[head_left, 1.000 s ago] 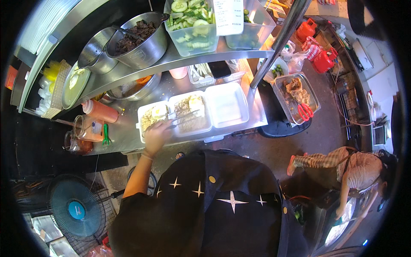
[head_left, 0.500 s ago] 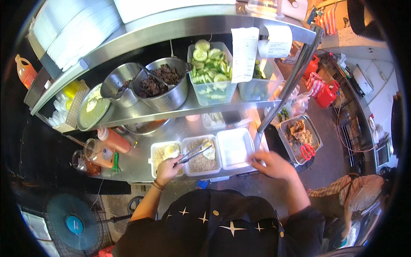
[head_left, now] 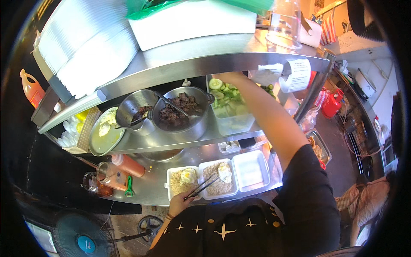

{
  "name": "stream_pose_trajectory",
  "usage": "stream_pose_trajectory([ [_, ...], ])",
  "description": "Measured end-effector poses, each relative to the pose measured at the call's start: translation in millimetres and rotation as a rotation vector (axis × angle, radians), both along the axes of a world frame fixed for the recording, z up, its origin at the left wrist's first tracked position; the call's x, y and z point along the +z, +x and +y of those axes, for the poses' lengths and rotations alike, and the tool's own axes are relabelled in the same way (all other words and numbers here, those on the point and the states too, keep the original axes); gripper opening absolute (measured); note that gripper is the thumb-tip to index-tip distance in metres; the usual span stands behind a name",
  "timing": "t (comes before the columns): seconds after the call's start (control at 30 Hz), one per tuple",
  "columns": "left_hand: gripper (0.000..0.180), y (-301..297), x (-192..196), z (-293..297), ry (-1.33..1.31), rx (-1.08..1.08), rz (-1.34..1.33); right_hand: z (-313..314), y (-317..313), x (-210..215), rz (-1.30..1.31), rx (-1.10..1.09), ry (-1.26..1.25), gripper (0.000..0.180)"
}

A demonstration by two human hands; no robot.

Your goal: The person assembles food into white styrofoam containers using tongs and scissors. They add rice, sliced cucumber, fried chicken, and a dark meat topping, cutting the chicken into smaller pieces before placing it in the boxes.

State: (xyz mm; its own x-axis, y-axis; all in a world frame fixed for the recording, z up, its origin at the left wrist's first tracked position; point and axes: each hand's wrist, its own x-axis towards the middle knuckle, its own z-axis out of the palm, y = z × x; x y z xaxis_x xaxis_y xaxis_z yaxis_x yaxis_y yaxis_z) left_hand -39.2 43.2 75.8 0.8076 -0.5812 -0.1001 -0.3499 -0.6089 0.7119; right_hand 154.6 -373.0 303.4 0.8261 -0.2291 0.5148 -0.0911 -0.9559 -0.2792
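My left hand [head_left: 181, 203] is closed on a pair of dark tongs [head_left: 204, 185], low beside the foam boxes. Their tips lie over the open box of brownish rice [head_left: 216, 187], which has a fried egg [head_left: 224, 172] on it. Left of it is a box of yellowish rice [head_left: 175, 183], also topped with a fried egg [head_left: 188, 176]. The white panel at the right [head_left: 251, 171] holds nothing. My right hand [head_left: 227, 76] reaches up to the plastic tub [head_left: 233, 124] of sliced cucumber [head_left: 227, 100]; the upper shelf's edge hides its fingers.
Two metal pots [head_left: 180, 128] of dark meat and a green plate [head_left: 102, 143] stand on the middle shelf. A sauce bottle [head_left: 128, 165], jars and a green peeler [head_left: 129, 187] are at the left. Paper slips [head_left: 297, 75] hang off the shelf. Another person [head_left: 364, 201] is at the right.
My right hand has gone from beside the right-hand foam box up to the cucumber tub. The tongs have drawn back from the egg, which rests on the brownish rice. The view has shifted.
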Motion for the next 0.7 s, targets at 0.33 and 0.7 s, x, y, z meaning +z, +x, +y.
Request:
stream_pose_trajectory([
  [0.33,0.041,11.8,-0.2,-1.0,-0.014,-0.011,-0.031,4.3,-57.5,28.9,-0.146,-0.065,0.188,0.032],
  [0.7,0.044,9.5,80.4,10.3,-0.363,-0.166,0.281,119.0,-297.4,-9.8,-0.135,0.453,1.098,0.024],
])
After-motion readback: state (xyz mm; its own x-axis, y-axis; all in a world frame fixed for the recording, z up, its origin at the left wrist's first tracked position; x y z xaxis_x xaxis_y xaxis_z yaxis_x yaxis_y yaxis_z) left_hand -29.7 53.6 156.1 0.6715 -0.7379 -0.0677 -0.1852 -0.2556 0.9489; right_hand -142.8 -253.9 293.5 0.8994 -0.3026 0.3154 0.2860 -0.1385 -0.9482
